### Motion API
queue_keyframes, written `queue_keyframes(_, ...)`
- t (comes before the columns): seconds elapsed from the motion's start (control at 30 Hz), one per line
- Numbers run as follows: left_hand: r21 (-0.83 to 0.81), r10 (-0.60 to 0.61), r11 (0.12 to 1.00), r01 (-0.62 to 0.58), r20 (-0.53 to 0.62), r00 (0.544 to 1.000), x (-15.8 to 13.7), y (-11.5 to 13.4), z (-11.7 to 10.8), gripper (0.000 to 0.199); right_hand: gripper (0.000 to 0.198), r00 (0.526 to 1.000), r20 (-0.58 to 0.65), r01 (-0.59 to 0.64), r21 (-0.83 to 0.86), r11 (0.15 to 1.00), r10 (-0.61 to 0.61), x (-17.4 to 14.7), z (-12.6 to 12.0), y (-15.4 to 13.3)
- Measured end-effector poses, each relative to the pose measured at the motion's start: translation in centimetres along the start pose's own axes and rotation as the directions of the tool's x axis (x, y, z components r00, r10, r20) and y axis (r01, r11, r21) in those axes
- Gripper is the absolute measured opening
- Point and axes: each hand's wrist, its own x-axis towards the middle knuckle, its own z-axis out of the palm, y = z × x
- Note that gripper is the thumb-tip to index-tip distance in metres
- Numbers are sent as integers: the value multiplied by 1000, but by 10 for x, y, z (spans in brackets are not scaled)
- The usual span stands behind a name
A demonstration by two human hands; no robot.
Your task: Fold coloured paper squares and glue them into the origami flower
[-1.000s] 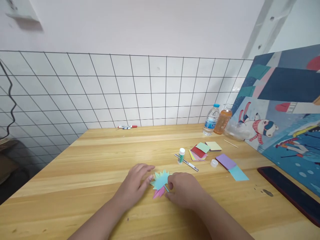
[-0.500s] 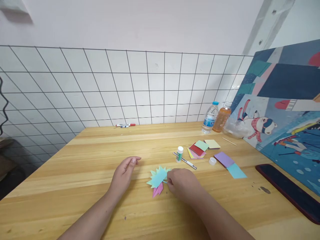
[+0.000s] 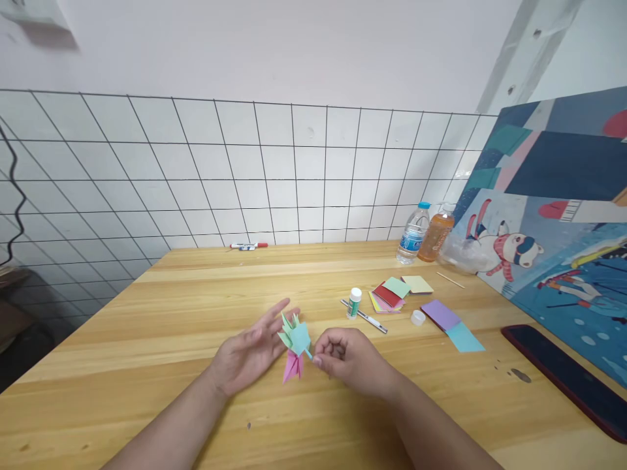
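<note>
A folded paper craft (image 3: 298,339) stands tilted between my hands, with pale green pointed folds, a light blue piece on its face and a pink folded part (image 3: 292,365) below. Thumb and forefinger of my right hand (image 3: 350,358) pinch a thin light blue strip at the craft's lower right side. My left hand (image 3: 252,352) is open on the other side, palm turned toward the craft and fingers stretched behind its green points. Whether those fingers touch the paper I cannot tell.
Beyond my right hand stand a small white-and-green glue bottle (image 3: 354,303) and a pen-like tool (image 3: 369,320). Stacked colored paper squares (image 3: 389,294), a white cap (image 3: 418,318), purple and blue sheets (image 3: 448,323) and a dark phone (image 3: 563,375) lie rightward. Two bottles (image 3: 414,235) stand behind.
The craft has tipped up and turned from lying flatter on the table, shifting slightly left. My left hand has opened and moved right, up to it. My right hand has turned, showing its fingers.
</note>
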Motion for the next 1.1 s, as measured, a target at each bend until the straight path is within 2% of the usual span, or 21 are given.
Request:
queue_keyframes(0.07, -39, -51, 998, 59, 167, 985, -4, 2, 7, 89, 21, 999, 53, -15, 143, 990, 7, 0, 3, 1)
queue_keyframes(0.13, -81, -49, 994, 70, 238, 970, -6, 1, 12, 97, 25, 995, 99, -36, 233, 972, 13, 0, 5, 0)
queue_keyframes(0.27, -226, -46, 967, 113, 282, 958, -6, -4, 17, 96, 30, 985, 172, -76, 341, 937, 17, 1, 9, -3)
queue_keyframes(0.37, -337, -37, 931, 139, 294, 955, -5, -8, 18, 85, 31, 978, 209, -100, 409, 907, 14, 3, 13, -3)
queue_keyframes(0.53, -406, -37, 904, 135, 240, 970, -3, -13, 17, 58, 28, 970, 243, -128, 446, 886, 18, 4, 17, 0)
queue_keyframes(0.67, -371, -6, 927, 61, 149, 989, -2, -15, 14, 39, 29, 963, 263, -173, 442, 880, 57, 3, 17, -1)
queue_keyframes(0.8, -301, 33, 954, 4, 117, 993, -1, -14, 13, 26, 30, 961, 268, -183, 420, 889, 71, 2, 15, -2)
queue_keyframes(1.0, -271, 17, 963, 9, 94, 995, -2, -12, 16, 18, 27, 965, 255, -156, 376, 913, 60, 2, 13, 0)
queue_keyframes(1.1, -228, -33, 973, 42, 41, 999, -2, -9, 16, 19, 20, 985, 172, -93, 352, 932, 33, 3, 12, 0)
